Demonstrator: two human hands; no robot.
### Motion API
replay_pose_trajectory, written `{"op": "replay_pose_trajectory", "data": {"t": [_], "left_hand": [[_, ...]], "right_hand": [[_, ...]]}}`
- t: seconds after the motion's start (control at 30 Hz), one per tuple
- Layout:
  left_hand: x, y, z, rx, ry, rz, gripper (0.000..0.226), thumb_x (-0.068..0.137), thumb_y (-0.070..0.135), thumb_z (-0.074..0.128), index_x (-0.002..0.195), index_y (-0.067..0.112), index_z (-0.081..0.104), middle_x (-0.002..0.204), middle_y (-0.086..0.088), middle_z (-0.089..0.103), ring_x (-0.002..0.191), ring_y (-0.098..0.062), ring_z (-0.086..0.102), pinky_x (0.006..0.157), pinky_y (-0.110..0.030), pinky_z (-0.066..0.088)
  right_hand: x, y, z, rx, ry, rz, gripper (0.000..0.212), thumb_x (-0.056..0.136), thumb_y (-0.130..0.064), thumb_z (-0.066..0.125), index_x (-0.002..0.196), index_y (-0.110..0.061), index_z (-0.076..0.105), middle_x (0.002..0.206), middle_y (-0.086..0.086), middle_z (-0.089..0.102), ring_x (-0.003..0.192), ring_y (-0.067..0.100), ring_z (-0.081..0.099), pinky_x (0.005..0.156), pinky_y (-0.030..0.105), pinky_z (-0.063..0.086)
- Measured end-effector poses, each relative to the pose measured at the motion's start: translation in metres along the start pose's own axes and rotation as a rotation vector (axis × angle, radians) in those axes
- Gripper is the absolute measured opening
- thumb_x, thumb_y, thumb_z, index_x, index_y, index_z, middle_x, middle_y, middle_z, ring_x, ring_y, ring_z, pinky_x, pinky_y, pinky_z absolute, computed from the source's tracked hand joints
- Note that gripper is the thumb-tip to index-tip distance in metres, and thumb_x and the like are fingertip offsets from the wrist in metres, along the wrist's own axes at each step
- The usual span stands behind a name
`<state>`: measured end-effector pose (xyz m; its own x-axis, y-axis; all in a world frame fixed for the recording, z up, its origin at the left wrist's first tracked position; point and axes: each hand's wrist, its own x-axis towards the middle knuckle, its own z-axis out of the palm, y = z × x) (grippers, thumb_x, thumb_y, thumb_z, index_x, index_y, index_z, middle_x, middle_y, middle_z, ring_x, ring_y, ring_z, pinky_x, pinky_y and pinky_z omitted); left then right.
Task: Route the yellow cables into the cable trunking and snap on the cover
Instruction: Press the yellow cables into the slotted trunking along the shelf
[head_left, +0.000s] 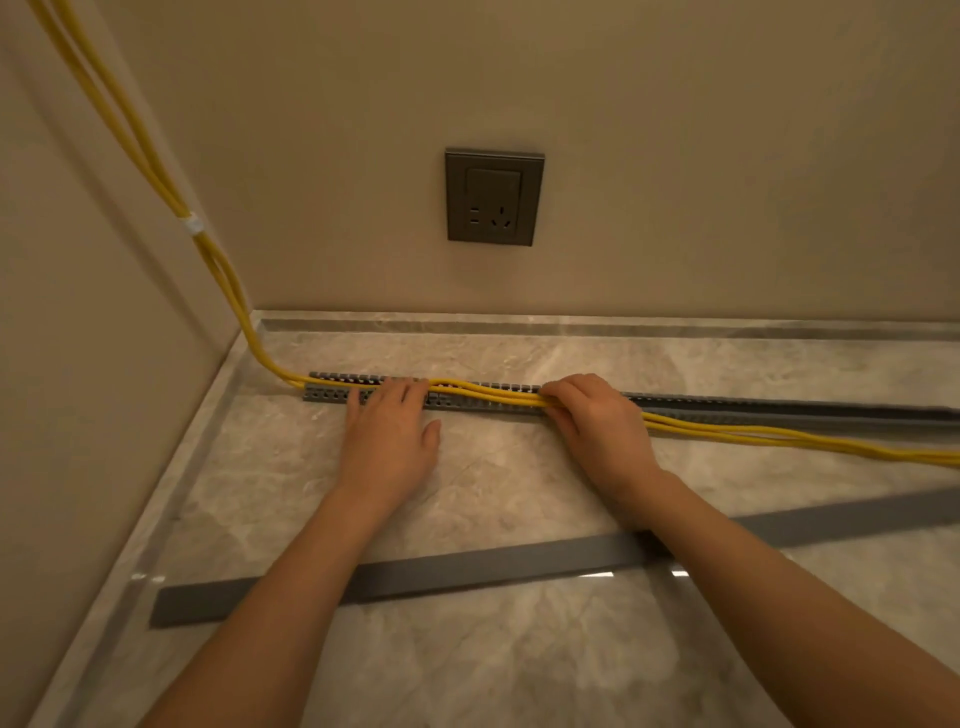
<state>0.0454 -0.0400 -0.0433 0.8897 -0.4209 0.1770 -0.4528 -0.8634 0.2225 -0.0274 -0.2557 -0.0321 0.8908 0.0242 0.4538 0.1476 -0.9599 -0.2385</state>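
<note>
Step in hand: routing, partly done. Yellow cables (488, 396) drop down the wall corner and enter the left end of the trunking (332, 394), which lies on the floor (519, 675) along the wall.

Left hand (389, 431): palm down, fingers straight and spread, pressing on the cables at the channel.

Right hand (597, 421): fingers curled over the bundle, gripping it at the trunking's edge. Both forearms reach forward.

Right of that hand the cables lie outside the channel, on the floor.

Cover (467, 569) lies loose, well apart, under the forearms.

Next move, by my judgement: work the right hand along, seating the bundle between the slotted walls. Cover only afterwards.
</note>
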Motion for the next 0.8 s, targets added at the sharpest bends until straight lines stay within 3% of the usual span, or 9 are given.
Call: {"op": "replay_pose_trajectory", "data": {"t": [0.33, 0.5, 0.6, 0.8], "left_hand": [[0.000, 0.003, -0.004, 0.002, 0.036, -0.053, 0.040, 0.090, 0.032, 0.049, 0.129, 0.021, 0.051, 0.126, 0.003, 0.054, 0.120, -0.019, 0.046, 0.112, -0.053, 0.013], [0.001, 0.007, -0.003, 0.063, -0.008, -0.062, 0.043, 0.090, 0.033, 0.047, 0.131, 0.020, 0.049, 0.126, 0.001, 0.050, 0.120, -0.020, 0.044, 0.112, -0.053, 0.015], [0.002, 0.010, -0.004, 0.081, -0.015, -0.075, 0.042, 0.090, 0.032, 0.048, 0.129, 0.017, 0.051, 0.124, -0.001, 0.049, 0.118, -0.022, 0.045, 0.112, -0.054, 0.016], [0.006, 0.024, -0.006, 0.167, -0.041, -0.095, 0.043, 0.090, 0.037, 0.045, 0.126, 0.013, 0.052, 0.137, -0.004, 0.041, 0.130, -0.023, 0.033, 0.114, -0.054, 0.009]], "right_hand": [[0.026, 0.017, -0.010, 0.078, -0.105, -0.011, 0.013, 0.081, -0.007, 0.068, 0.091, -0.011, 0.074, 0.084, 0.007, 0.069, 0.082, 0.025, 0.061, 0.061, 0.034, 0.049], [0.033, 0.023, -0.011, -0.037, -0.192, -0.182, 0.013, 0.083, -0.007, 0.067, 0.094, -0.009, 0.074, 0.088, 0.012, 0.070, 0.081, 0.033, 0.062, 0.059, 0.037, 0.050], [0.026, 0.026, -0.005, -0.110, -0.242, -0.189, 0.026, 0.090, -0.010, 0.056, 0.113, -0.013, 0.067, 0.110, 0.007, 0.068, 0.100, 0.028, 0.056, 0.078, 0.038, 0.048], [0.002, 0.034, 0.002, -0.093, -0.326, -0.083, 0.049, 0.091, -0.029, 0.046, 0.139, -0.025, 0.040, 0.147, 0.001, 0.038, 0.137, 0.021, 0.028, 0.111, 0.038, 0.019]]}}
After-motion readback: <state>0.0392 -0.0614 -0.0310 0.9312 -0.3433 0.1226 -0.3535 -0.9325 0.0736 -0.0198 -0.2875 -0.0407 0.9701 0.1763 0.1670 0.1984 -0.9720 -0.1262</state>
